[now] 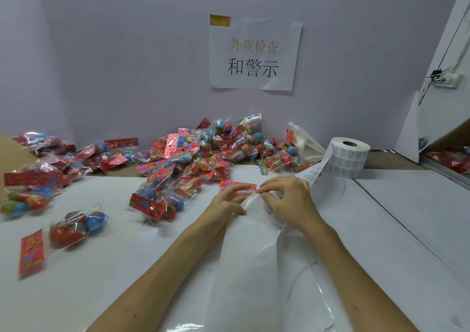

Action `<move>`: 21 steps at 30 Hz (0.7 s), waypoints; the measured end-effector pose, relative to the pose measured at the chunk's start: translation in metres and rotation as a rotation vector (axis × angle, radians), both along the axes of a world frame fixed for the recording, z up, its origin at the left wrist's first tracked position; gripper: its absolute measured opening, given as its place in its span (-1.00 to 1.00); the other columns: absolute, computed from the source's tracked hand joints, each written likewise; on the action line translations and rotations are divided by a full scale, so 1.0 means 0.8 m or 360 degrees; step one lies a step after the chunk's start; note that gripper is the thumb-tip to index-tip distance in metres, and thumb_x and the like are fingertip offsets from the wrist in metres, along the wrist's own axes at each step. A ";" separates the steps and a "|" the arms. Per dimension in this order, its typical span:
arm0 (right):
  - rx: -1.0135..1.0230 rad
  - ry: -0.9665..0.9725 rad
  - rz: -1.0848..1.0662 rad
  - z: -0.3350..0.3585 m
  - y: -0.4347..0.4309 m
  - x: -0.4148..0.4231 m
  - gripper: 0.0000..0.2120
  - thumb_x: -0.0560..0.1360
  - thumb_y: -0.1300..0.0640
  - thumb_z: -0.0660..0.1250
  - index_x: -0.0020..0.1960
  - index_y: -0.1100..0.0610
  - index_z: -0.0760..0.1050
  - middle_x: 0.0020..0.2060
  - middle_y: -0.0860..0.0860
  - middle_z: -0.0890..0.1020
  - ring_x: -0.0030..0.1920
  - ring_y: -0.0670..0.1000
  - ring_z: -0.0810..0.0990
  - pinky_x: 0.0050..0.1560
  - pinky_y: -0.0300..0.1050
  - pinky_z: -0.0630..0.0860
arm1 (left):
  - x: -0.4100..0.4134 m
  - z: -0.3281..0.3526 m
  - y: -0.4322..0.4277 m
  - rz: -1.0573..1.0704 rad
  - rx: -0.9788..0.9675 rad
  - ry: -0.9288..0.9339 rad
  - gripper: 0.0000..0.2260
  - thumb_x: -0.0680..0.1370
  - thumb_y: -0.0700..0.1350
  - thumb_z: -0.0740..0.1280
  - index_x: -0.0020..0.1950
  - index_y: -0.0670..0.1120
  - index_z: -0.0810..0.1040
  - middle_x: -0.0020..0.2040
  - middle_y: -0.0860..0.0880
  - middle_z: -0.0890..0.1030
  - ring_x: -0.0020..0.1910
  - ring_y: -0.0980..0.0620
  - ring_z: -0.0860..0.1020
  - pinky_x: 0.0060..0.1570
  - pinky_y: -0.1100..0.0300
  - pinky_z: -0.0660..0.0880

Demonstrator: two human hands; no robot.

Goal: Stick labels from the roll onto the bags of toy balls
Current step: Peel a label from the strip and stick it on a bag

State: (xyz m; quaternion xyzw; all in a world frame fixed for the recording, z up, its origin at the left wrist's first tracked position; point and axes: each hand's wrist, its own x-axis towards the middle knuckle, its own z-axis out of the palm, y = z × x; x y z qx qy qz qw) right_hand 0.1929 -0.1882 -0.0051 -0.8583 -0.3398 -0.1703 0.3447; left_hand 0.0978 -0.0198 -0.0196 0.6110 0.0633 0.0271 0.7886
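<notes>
The table (381, 230) is white and runs to a pale wall with a paper sign (254, 54). Against that wall sits the pile (203, 151) of bags, clear packs of red and blue balls with red headers, and it looks like the bulk of the work left. A long strip (254, 268) of backing paper trails from the hands down toward the viewer. Its length suggests many labels have already been peeled off, though no stuck label can be made out on any bag (too small and glossy to tell). The roll (348, 157) stands upright at the right, near the pile, thick with stock and feeding the strip up to the right hand. Loose bags (76, 225) lie apart at the left, possibly the finished ones.

The left hand (226, 202) curls its fingers over one bag (237, 185) lying flat in front of the pile, holding it down by the body just below the header. The right hand (287, 202) is bent over the strip, thumb and fingers closed on it, fingertips meeting the left hand's at the bag. Whether a label is between them I cannot tell; my guess is one is being laid on now
</notes>
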 end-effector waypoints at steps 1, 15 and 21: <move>0.0010 0.0005 -0.0004 0.000 0.000 -0.001 -0.88 0.53 0.08 0.43 -0.02 -0.09 0.73 0.04 -0.18 0.70 0.14 -0.06 0.53 0.36 0.08 0.24 | -0.001 0.001 -0.001 -0.0002 0.0003 -0.0008 -0.38 0.26 -0.38 0.30 0.31 -0.06 0.58 0.22 -0.15 0.68 0.19 -0.18 0.65 0.06 -0.01 0.59; 0.0043 -0.0043 -0.0006 0.002 -0.003 -0.006 -0.86 0.43 -0.10 0.52 -0.06 -0.09 0.67 0.00 -0.18 0.68 0.14 -0.07 0.55 0.34 0.05 0.22 | 0.002 -0.005 -0.002 0.0132 0.0041 -0.0090 -0.46 0.41 -0.56 0.23 0.31 -0.16 0.55 0.24 -0.15 0.67 0.28 -0.18 0.60 0.14 -0.08 0.59; 0.0008 0.0043 0.0106 0.007 -0.003 -0.012 -0.80 0.38 -0.04 0.55 -0.03 -0.08 0.65 -0.01 -0.14 0.67 0.08 -0.03 0.60 0.35 0.16 0.38 | -0.004 0.004 0.001 0.0027 -0.0095 0.0027 -0.35 0.25 -0.36 0.31 0.33 -0.06 0.57 0.19 -0.16 0.69 0.06 -0.17 0.69 -0.10 0.07 0.62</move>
